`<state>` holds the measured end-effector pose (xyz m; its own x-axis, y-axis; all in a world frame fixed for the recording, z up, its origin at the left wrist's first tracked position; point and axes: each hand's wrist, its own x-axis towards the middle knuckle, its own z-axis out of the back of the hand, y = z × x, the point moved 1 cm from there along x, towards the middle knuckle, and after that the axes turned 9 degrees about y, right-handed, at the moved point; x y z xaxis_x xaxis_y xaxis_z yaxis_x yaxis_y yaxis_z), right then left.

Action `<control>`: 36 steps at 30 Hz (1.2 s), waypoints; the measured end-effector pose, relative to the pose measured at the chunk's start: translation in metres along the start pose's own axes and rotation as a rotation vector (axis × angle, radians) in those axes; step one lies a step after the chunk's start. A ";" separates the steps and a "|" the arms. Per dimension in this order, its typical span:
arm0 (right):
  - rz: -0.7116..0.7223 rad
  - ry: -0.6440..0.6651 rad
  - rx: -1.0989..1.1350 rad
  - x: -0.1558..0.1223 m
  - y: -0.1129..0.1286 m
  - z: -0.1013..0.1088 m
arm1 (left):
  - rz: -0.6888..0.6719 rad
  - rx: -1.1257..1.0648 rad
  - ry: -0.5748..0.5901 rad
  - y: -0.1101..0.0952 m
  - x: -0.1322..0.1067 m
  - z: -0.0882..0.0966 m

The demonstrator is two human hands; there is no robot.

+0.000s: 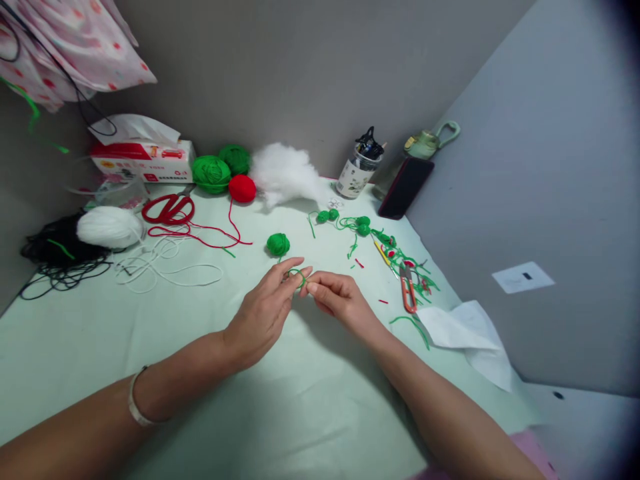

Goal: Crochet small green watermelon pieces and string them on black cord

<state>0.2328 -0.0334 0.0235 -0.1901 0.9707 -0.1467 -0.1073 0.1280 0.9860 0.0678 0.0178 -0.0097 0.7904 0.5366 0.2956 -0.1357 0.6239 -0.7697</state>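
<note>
A loop of green yarn (301, 275) runs round the fingers of my left hand (265, 310), with the thumb pressed near them. My right hand (339, 299) pinches the same yarn between thumb and forefinger, its fingertips close to the left ones. Just beyond my hands sits a small ball of green yarn (278, 245), from which a strand leads down toward my left fingers. Both hands are held above the pale green tablecloth (280, 413). The exact path of the yarn between the fingers is too small to make out.
Along the back stand a tissue pack (145, 160), green yarn balls (211, 175), a red yarn ball (242, 189), white stuffing (287, 175), a pen jar (358, 172) and a phone (406, 188). Red scissors (169, 209) lie left; thread snips (408, 291) and small green crocheted pieces (363, 226) lie right.
</note>
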 end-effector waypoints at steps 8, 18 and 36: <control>0.019 0.010 0.048 0.002 -0.004 0.001 | 0.025 0.053 0.028 -0.001 0.001 0.002; -0.012 0.038 0.155 0.003 -0.008 0.002 | 0.024 0.108 0.053 0.000 0.003 0.003; 0.072 -0.156 -0.399 -0.004 -0.007 -0.008 | 0.358 -0.410 -0.102 -0.003 0.011 0.016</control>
<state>0.2262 -0.0403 0.0162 -0.0645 0.9973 -0.0345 -0.4739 -0.0002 0.8806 0.0671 0.0306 0.0049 0.6731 0.7394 0.0122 -0.1256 0.1306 -0.9835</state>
